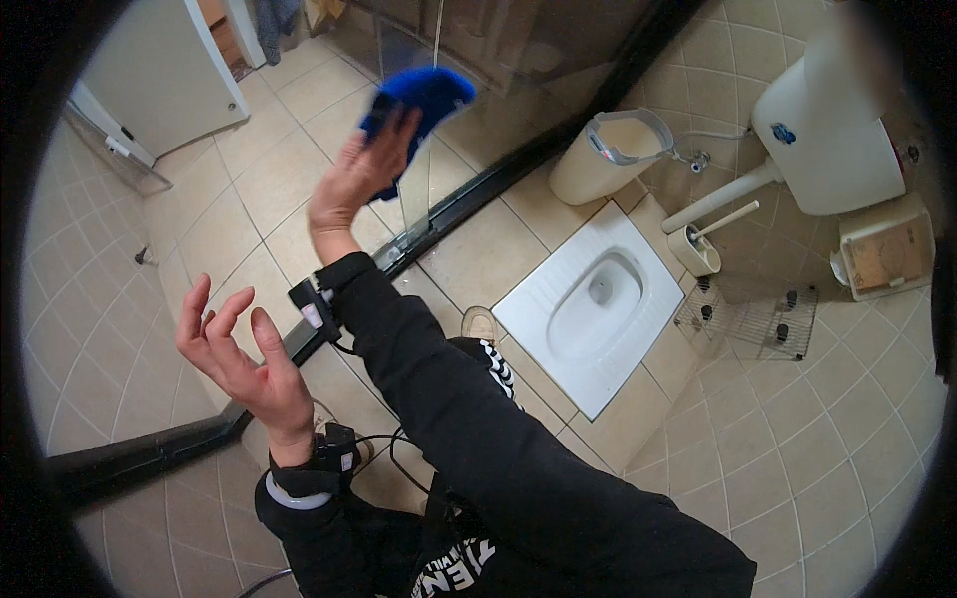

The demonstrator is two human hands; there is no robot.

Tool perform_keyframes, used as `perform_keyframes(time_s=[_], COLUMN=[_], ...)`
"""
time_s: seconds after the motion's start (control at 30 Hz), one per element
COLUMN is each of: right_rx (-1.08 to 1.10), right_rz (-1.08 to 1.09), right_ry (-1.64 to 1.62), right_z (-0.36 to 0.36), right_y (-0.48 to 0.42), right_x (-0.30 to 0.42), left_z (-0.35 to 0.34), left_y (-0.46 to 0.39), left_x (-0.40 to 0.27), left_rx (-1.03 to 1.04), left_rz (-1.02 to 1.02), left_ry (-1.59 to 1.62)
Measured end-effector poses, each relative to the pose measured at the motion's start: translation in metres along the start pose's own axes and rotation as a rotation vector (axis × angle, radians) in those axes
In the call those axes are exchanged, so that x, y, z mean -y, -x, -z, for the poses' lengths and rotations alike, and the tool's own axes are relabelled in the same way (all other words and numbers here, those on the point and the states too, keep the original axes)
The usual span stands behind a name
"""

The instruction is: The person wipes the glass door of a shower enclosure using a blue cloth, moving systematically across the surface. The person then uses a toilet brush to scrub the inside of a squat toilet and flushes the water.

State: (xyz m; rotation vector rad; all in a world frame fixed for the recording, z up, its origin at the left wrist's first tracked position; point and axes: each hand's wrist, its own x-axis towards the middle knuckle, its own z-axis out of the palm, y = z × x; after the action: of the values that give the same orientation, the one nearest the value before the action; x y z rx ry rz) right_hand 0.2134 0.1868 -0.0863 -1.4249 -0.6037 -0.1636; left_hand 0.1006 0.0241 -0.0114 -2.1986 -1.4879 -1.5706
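A blue cloth (pixel 434 88) lies under my right hand (pixel 368 168), which presses it flat against a glass door panel (pixel 516 52). The cloth is blurred, and my fingertips partly sink into its folds. Lower on the left, my left hand (pixel 254 366) hangs in the air with its fingers apart and slightly curled, holding nothing. Both wrists carry a black strapped device, and a cable runs between the sleeves. Beneath my right forearm runs the dark frame rail (pixel 478 190) of the glass partition.
A white squat toilet (pixel 591 306) is set in the tiled floor to the right. Around it are a waste bin (pixel 572 168), a brush holder (pixel 691 254), a wire rack (pixel 748 318) and a wall cistern (pixel 822 142). A white door (pixel 161 71) stands ajar beyond the glass.
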Motion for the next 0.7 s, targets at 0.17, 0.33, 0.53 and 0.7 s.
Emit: perform_keyframes(time_s=[0.17,0.33,0.53,0.7], right_rx=[-0.107,0.1,-0.073,-0.123], right_rz=[-0.854,-1.241,-0.173,-0.573], right_ry=[-0.102,-0.119,-0.139,-0.083], right_z=[-0.012,-0.002,0.002,-0.006], right_y=[0.043,0.038,-0.021,0.014], right_x=[-0.085,-0.041,0.011,-0.074], left_z=[-0.002,-0.005,-0.001,0.006], left_y=[-0.003,-0.003,-0.002,0.001], left_x=[-0.002,0.001,-0.004,0.002], left_rx=[-0.009,-0.007,0.008,0.004], left_rz=[-0.012,0.004,-0.021,-0.028], left_ry=[0.042,0.044,0.037,0.008])
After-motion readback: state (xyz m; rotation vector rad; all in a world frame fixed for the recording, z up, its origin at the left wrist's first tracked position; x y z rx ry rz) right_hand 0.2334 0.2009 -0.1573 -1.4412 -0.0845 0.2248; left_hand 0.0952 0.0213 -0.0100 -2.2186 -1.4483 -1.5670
